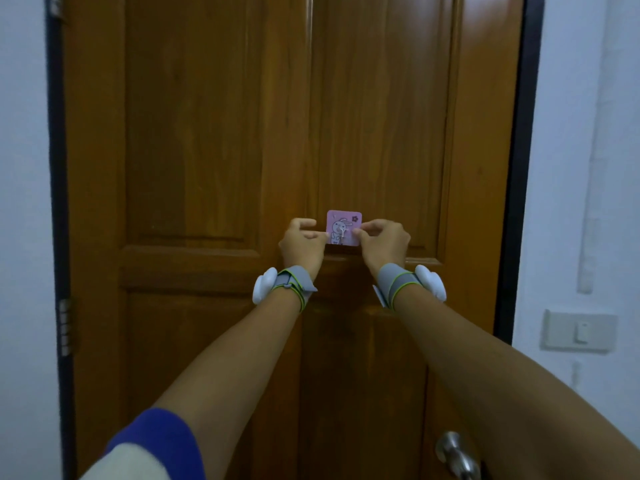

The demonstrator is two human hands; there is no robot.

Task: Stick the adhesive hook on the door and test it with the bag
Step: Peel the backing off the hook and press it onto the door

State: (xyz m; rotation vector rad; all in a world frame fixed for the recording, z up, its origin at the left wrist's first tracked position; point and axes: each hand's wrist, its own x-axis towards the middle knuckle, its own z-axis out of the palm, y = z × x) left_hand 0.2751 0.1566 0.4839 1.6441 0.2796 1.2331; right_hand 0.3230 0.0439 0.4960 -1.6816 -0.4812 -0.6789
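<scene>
The brown panelled wooden door (pixel 214 140) fills the view, its metal knob (pixel 457 455) at five o'clock. Both hands sit near centre: the left hand (pixel 303 244) curled, fingertips on the left edge of the pink square bunny-print adhesive hook (pixel 344 227), the right hand (pixel 382 242) pinching its right edge. Sticking appears under way; next, firm pressing, then the bag, not in view.

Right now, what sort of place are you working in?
Most likely a room inside a home: a closed panelled wooden door with a round metal knob, plain pale walls, and a light switch beside the frame.
</scene>
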